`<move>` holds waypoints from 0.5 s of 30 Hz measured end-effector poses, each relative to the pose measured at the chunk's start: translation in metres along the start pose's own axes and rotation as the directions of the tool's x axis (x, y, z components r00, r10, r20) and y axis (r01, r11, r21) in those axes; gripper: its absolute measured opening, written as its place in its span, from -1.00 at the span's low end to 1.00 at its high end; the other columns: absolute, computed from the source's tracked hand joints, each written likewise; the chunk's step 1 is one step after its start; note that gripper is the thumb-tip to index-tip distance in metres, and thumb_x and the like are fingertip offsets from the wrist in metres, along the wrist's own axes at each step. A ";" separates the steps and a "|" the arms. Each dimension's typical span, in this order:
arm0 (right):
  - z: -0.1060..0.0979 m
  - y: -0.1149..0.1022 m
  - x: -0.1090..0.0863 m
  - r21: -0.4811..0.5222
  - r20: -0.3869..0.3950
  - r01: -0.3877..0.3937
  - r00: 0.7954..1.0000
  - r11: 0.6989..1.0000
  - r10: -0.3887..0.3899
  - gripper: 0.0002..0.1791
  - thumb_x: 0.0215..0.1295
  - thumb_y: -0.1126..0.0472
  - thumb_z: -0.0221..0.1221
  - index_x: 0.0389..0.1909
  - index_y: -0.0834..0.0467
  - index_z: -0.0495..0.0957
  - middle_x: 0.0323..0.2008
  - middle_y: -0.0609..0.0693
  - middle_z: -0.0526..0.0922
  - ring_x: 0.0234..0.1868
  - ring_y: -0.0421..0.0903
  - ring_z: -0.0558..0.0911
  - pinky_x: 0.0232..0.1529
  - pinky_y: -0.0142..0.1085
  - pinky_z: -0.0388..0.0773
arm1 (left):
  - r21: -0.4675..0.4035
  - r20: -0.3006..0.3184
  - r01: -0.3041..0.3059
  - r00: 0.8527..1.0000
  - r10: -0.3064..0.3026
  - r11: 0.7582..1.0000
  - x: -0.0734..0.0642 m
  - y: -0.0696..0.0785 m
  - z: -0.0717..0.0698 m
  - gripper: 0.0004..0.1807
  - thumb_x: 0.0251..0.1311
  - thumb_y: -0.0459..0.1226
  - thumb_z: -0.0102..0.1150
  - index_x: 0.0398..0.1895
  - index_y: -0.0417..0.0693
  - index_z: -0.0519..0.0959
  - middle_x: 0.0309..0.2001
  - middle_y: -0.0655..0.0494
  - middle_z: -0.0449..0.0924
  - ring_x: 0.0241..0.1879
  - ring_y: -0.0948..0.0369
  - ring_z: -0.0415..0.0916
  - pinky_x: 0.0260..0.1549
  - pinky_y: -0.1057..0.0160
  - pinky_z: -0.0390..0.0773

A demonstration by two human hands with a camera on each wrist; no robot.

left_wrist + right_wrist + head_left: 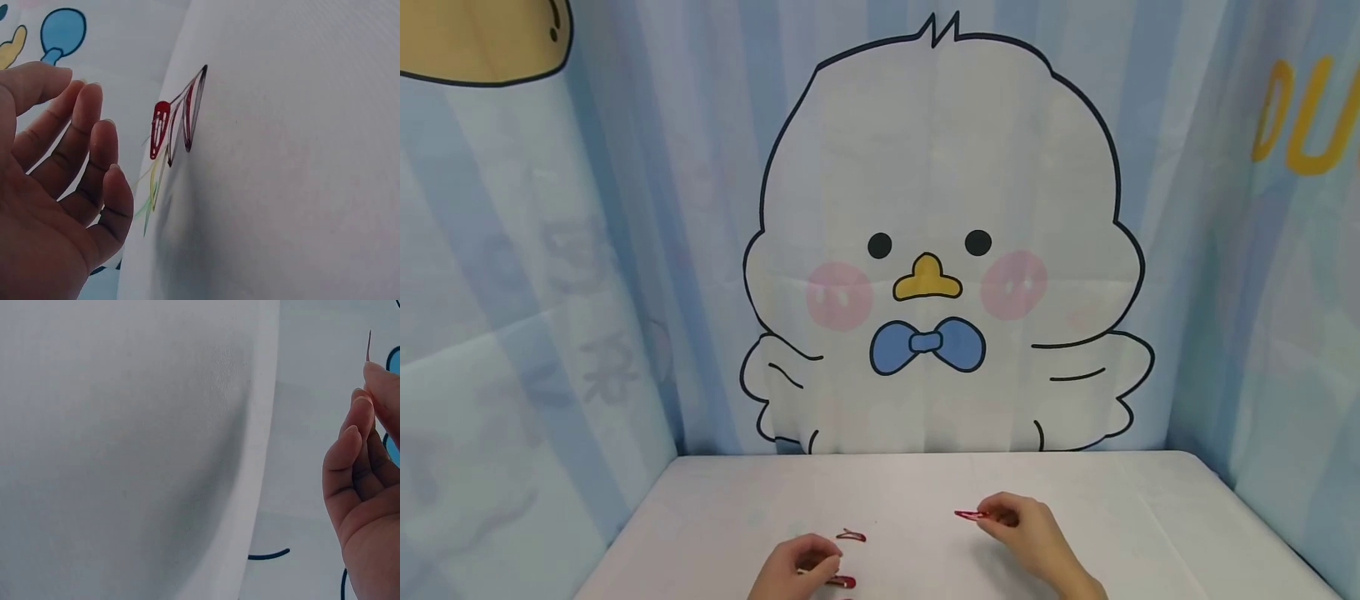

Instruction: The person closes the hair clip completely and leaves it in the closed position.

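Note:
Between thumb and fingers, my right hand [1030, 537] pinches a red snap hair clip [967, 515] above the table. Only a thin tip of this hair clip [369, 345] pokes out past the fingertips in the right wrist view. My left hand [797, 568] hovers with fingers loosely bent, and nothing shows in its grasp. Close beside it lies a red hair clip [844, 582], with another red clip [852, 535] a little farther back. The left wrist view has several clips near the fingers, among them a red one [159, 128], a yellow one [154, 187] and a green one [147, 215].
A white table [917, 483] spreads under both hands. Behind it hangs a striped blue-and-white cloth [700, 208] printed with a white cartoon bird [940, 167]. Similar cloth walls stand at left and right.

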State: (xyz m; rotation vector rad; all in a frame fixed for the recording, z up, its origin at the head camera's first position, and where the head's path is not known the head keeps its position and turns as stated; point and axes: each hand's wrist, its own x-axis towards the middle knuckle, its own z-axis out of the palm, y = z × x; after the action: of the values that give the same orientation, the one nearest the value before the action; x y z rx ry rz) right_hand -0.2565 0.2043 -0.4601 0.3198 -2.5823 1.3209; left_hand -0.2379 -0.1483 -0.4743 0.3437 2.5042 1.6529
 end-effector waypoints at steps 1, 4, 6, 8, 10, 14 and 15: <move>-0.001 0.001 0.001 -0.004 -0.002 -0.008 1.000 1.000 0.008 -0.85 0.14 0.30 0.45 -0.30 0.12 0.68 -0.45 -0.15 0.62 -0.44 -0.22 0.55 -0.37 -0.37 0.53 | 0.005 0.010 -0.003 1.000 0.003 1.000 0.000 -0.002 -0.001 -0.82 0.34 -0.29 0.23 -0.18 -0.28 0.64 -0.33 0.13 0.62 -0.31 0.15 0.52 -0.22 0.13 0.56; -0.003 0.005 0.007 -0.006 -0.006 -0.029 1.000 1.000 0.029 -0.86 0.15 0.30 0.44 -0.30 0.12 0.68 -0.45 -0.14 0.62 -0.44 -0.20 0.54 -0.39 -0.37 0.51 | 0.029 0.041 -0.005 0.999 0.004 1.000 -0.001 -0.006 -0.005 -0.83 0.33 -0.30 0.24 -0.19 -0.27 0.64 -0.33 0.14 0.62 -0.32 0.16 0.53 -0.23 0.14 0.56; -0.004 0.007 0.010 -0.005 -0.010 -0.035 0.999 0.999 0.035 -0.87 0.14 0.30 0.44 -0.31 0.12 0.68 -0.46 -0.14 0.61 -0.44 -0.21 0.54 -0.39 -0.37 0.50 | 0.039 0.059 0.004 0.998 -0.006 0.999 -0.002 -0.007 -0.008 -0.83 0.32 -0.30 0.24 -0.19 -0.26 0.64 -0.32 0.14 0.61 -0.33 0.16 0.52 -0.23 0.13 0.56; -0.005 0.008 0.014 -0.006 -0.016 -0.037 0.999 0.999 0.037 -0.87 0.14 0.31 0.44 -0.32 0.13 0.68 -0.47 -0.13 0.61 -0.44 -0.20 0.54 -0.39 -0.37 0.49 | 0.053 0.073 0.019 0.997 -0.023 0.998 -0.003 -0.007 -0.011 -0.84 0.32 -0.30 0.25 -0.18 -0.25 0.64 -0.32 0.14 0.59 -0.33 0.16 0.49 -0.24 0.12 0.54; -0.005 0.011 0.016 -0.014 -0.017 -0.032 0.999 0.999 0.032 -0.87 0.13 0.31 0.44 -0.32 0.13 0.68 -0.48 -0.14 0.59 -0.44 -0.21 0.54 -0.39 -0.37 0.48 | 0.067 0.092 0.039 0.995 -0.045 0.997 -0.004 -0.008 -0.014 -0.85 0.32 -0.30 0.25 -0.18 -0.24 0.64 -0.33 0.14 0.57 -0.34 0.17 0.46 -0.25 0.12 0.51; -0.006 0.016 0.019 -0.031 -0.007 -0.023 1.000 0.999 0.023 -0.86 0.13 0.31 0.45 -0.32 0.15 0.68 -0.47 -0.13 0.60 -0.42 -0.20 0.54 -0.37 -0.36 0.49 | 0.075 0.130 0.110 0.984 -0.119 0.991 -0.007 -0.008 -0.015 -0.87 0.32 -0.32 0.24 -0.19 -0.23 0.65 -0.37 0.15 0.53 -0.37 0.19 0.43 -0.28 0.16 0.45; -0.006 0.018 0.020 -0.036 -0.005 -0.025 1.000 0.999 0.025 -0.86 0.13 0.30 0.45 -0.32 0.15 0.68 -0.46 -0.14 0.60 -0.42 -0.19 0.54 -0.36 -0.35 0.48 | 0.078 0.137 0.127 0.981 -0.137 0.989 -0.007 -0.008 -0.015 -0.87 0.31 -0.32 0.24 -0.19 -0.22 0.65 -0.37 0.16 0.52 -0.37 0.20 0.42 -0.28 0.16 0.45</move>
State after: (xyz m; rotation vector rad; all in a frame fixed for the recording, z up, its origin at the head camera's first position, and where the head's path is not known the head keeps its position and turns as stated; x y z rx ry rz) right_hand -0.2802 0.2175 -0.4648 0.2791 -2.6107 1.2805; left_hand -0.2353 -0.1667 -0.4754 0.2846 2.4256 1.4434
